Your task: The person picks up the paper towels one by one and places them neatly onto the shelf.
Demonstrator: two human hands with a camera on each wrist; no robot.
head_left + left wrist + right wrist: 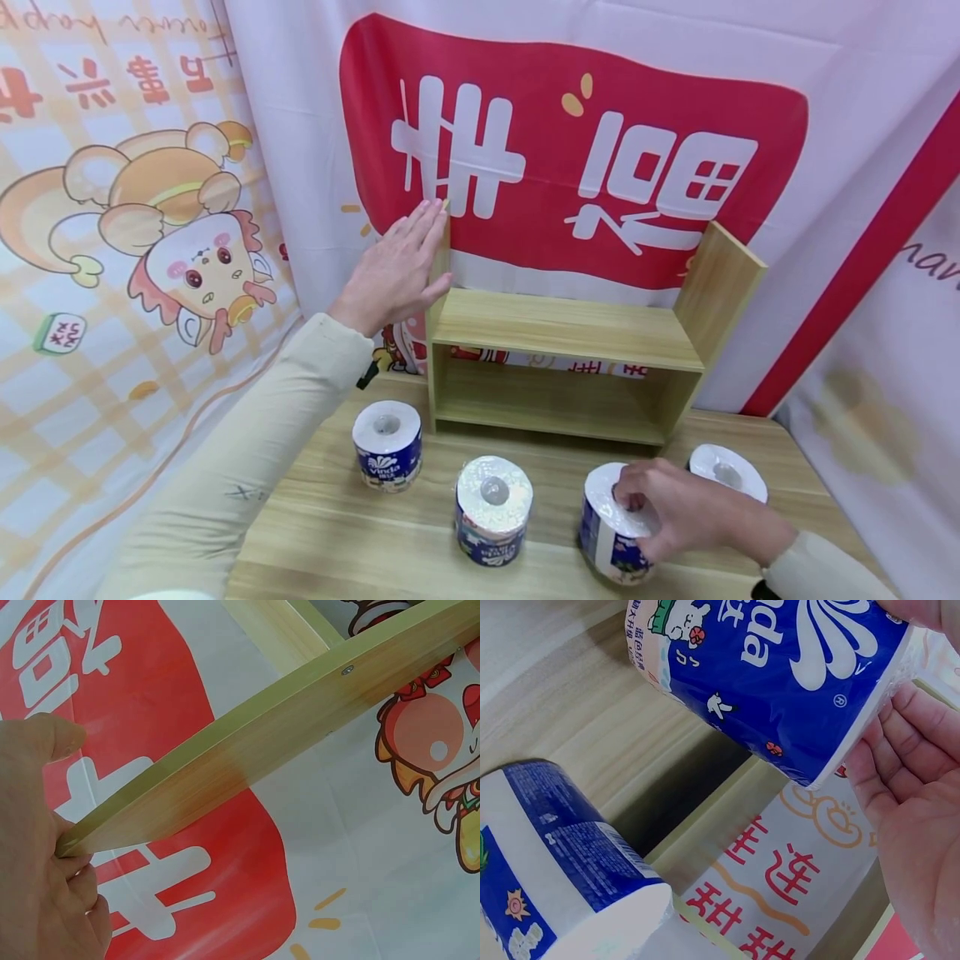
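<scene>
My left hand (393,271) rests on the top end of the left side panel (202,757) of a small wooden shelf (562,325), its fingers fairly straight in the head view. At the front right, my right hand (686,508) pinches the top of a wrapped toilet roll (600,525), fingertips in its core hole and thumb outside. That roll's blue wrapper (757,682) fills the top of the right wrist view. Three more rolls stand upright: one at left (387,467), one in the middle (491,525), and one partly hidden behind my right hand (723,467).
The shelf stands at the back of the wooden table (337,533), with an upper board and a lower compartment. A printed curtain (300,100) with a red banner hangs right behind it. Another patterned cloth (112,400) borders the left side.
</scene>
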